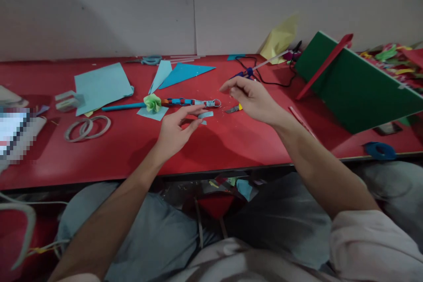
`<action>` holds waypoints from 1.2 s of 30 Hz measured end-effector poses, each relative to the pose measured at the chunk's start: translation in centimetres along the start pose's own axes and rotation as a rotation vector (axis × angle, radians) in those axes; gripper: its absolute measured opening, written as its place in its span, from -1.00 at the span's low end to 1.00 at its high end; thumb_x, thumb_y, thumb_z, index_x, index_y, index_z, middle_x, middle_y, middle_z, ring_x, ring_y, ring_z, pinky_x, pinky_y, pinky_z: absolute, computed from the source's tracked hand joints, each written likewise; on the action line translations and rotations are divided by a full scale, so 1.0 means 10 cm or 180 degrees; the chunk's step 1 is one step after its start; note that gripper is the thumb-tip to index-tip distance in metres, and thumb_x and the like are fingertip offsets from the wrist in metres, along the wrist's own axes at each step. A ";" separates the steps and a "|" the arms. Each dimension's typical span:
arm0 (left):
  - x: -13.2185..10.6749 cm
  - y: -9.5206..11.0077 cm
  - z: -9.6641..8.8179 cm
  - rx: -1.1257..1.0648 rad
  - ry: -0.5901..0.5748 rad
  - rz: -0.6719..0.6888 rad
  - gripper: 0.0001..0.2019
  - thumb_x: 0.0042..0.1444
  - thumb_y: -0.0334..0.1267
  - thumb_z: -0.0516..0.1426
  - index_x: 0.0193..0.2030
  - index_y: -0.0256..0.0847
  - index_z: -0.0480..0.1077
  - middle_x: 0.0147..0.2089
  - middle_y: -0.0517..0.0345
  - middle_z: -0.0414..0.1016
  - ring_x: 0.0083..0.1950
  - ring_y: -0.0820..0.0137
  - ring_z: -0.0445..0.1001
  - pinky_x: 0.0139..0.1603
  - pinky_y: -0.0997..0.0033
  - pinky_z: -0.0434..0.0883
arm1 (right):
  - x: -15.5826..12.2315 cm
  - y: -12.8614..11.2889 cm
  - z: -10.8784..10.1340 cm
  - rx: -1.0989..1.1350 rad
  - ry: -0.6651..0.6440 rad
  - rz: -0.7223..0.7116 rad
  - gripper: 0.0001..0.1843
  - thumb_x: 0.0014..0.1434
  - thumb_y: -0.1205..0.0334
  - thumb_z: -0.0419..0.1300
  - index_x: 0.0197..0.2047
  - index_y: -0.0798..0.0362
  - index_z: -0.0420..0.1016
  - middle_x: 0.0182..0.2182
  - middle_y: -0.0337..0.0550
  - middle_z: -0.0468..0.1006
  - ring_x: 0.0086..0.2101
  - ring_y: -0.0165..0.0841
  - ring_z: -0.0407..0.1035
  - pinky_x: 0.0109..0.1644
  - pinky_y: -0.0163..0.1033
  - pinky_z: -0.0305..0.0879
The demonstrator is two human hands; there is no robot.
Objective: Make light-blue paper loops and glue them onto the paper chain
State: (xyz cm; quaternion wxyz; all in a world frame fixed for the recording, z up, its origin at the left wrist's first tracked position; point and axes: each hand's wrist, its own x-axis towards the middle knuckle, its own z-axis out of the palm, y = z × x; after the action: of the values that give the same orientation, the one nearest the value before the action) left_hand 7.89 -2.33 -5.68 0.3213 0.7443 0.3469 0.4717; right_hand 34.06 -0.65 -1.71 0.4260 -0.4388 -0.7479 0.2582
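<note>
My left hand (175,130) has its thumb and fingers closed around a small light blue paper strip (206,115), just above the red table. Behind those fingers lies a chain of folded paper links (178,102) in orange, blue and white, ending in a loop on the right. A green paper flower (152,103) adjoins the chain's left end, along with a blue paper stick (124,107). My right hand (253,97) hovers further right, fingers bent and apart, with nothing visible in it. Close to it are a utility knife (232,109), partly hidden by the hand, and a glue gun (246,73).
Light blue sheets (102,86), a darker blue paper piece (185,75) and scissors (152,60) lie toward the back. Two tape rings (87,128) are at left. A green board (357,83) leans at right, near a blue tape roll (380,150). Yellow paper (280,40) stands by the wall.
</note>
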 end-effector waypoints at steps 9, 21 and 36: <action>0.01 -0.05 0.00 0.0211 -0.0001 -0.0099 -0.62 0.32 0.01 0.29 0.18 -0.10 0.59 0.07 -0.02 0.73 0.12 0.21 0.70 0.11 0.25 0.66 | -0.01 0.19 0.09 0.0927 -0.0083 0.0249 -0.75 0.35 0.00 0.30 -0.03 -0.04 0.59 -0.21 -0.19 0.55 -0.25 -0.37 0.39 -0.15 -0.21 0.41; 0.01 -0.07 -0.01 0.0339 -0.0002 -0.0120 -0.65 0.33 -0.04 0.28 0.18 -0.08 0.58 0.07 0.04 0.74 0.12 0.21 0.70 0.13 0.25 0.65 | -0.09 0.44 0.18 0.1149 -0.0030 0.0529 -0.58 0.29 -0.20 0.33 -0.23 0.03 0.54 -0.42 -0.24 0.51 -0.43 -0.46 0.30 -0.30 -0.26 0.32; 0.00 -0.21 0.02 -0.0039 0.0180 -0.0372 -0.67 0.29 -0.12 0.31 0.16 -0.09 0.55 0.11 0.00 0.71 0.16 0.20 0.68 0.00 0.29 0.69 | 0.30 0.91 0.51 -0.0979 0.0153 0.0649 -0.79 0.27 0.06 0.40 -0.24 0.03 0.70 -0.17 -0.01 0.60 -0.09 -0.12 0.46 0.11 0.12 0.40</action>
State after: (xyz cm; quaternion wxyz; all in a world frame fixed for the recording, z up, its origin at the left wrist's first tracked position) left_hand 7.69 -1.18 -7.42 0.3429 0.7072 0.3958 0.4751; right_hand 32.84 6.35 -10.00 0.3432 -0.5783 -0.7198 0.1721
